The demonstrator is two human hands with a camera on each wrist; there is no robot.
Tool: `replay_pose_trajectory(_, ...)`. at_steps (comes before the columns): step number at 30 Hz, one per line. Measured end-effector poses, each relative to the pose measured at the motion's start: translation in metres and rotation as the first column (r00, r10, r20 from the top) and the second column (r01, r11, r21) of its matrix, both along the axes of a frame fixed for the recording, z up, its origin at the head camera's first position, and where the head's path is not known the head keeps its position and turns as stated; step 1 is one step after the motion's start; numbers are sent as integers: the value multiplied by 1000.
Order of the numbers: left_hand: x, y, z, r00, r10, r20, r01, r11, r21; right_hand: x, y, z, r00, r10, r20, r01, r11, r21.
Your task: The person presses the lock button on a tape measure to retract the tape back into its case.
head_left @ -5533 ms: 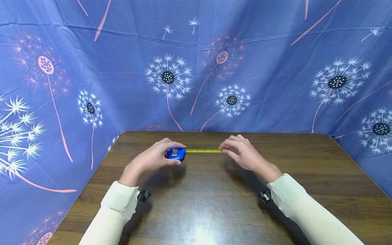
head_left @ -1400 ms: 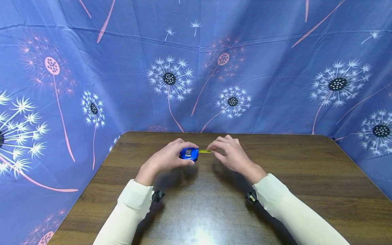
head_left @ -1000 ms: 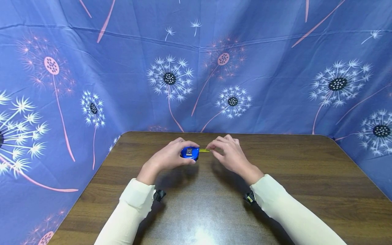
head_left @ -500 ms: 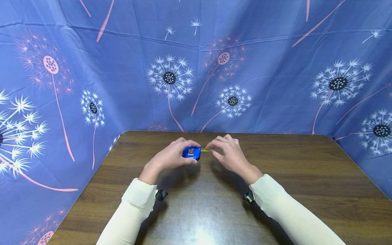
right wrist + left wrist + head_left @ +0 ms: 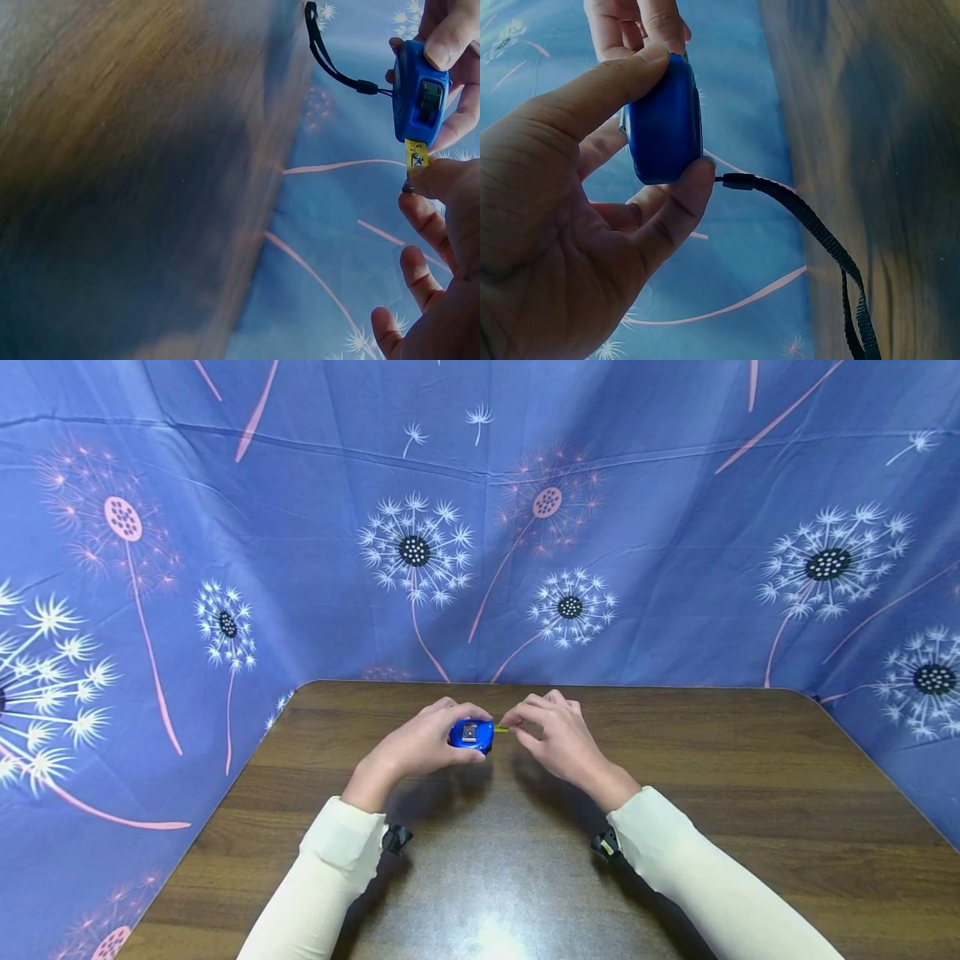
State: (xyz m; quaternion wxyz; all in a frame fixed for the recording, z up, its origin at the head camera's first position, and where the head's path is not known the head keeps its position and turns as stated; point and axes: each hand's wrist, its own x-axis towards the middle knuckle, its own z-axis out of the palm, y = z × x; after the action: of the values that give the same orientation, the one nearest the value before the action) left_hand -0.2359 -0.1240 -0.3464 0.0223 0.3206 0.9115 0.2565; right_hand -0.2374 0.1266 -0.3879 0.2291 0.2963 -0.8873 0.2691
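Observation:
A blue tape measure [image 5: 471, 736] is held above the table near its far side. My left hand [image 5: 422, 745] grips its case between thumb and fingers, as the left wrist view also shows. A short length of yellow blade [image 5: 416, 152] sticks out of the case. My right hand [image 5: 558, 737] pinches the blade's end between thumb and index finger, the other fingers loosely bent. In the right wrist view a dark window [image 5: 430, 101] shows on the case. A black wrist strap [image 5: 810, 217] hangs from the case.
The brown wooden table [image 5: 750, 793] spreads under both hands, with a glare spot near the front. Behind it and at the sides hangs a blue cloth [image 5: 675, 527] printed with dandelions. Each wrist wears a black camera mount [image 5: 395, 838].
The exposed yellow blade has shortened from a long stretch to a stub. The left hand with the case has moved right, the right hand left, bringing them close together.

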Motion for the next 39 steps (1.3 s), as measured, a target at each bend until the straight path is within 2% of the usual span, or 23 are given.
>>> replay_pose_trajectory(17, 0, 4, -1, 1000, 6, -1, -6, 999, 35, 1, -4, -2, 1000, 12, 22, -11, 999, -32)
replay_pose_trajectory(39, 1, 6, -1, 999, 18, 28, -20, 999, 37, -1, -6, -3, 999, 23, 49, -20, 997, -74)
